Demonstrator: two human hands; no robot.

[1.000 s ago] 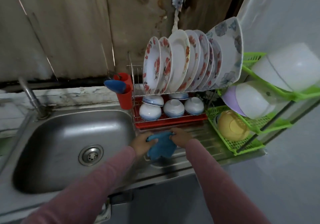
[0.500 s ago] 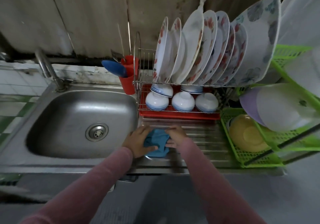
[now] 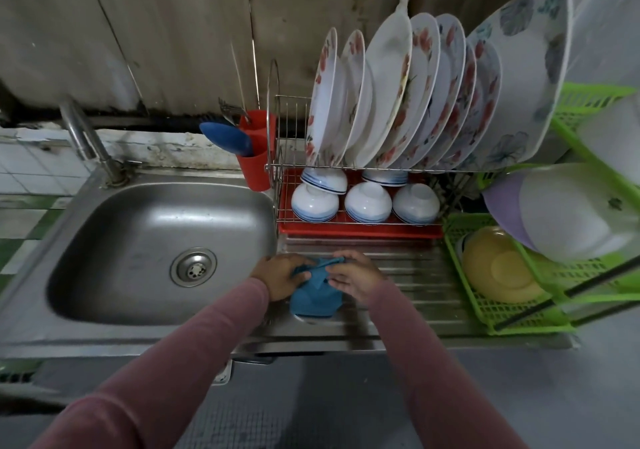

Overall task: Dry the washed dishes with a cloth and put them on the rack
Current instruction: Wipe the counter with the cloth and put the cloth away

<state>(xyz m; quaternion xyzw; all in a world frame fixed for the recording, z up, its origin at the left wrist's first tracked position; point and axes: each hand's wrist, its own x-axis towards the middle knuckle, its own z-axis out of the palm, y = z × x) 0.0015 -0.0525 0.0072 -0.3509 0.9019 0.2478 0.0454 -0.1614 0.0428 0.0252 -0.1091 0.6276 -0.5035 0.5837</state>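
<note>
On the drainboard (image 3: 415, 275), two hands' grips, left (image 3: 282, 275) and right (image 3: 353, 277), clutch one blue cloth (image 3: 313, 298)

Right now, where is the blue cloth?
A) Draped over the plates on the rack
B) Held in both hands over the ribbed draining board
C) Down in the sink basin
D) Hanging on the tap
B: the blue cloth is gripped between the left hand and the right hand, over the draining board just in front of the rack's red tray, not in the sink basin.
</note>
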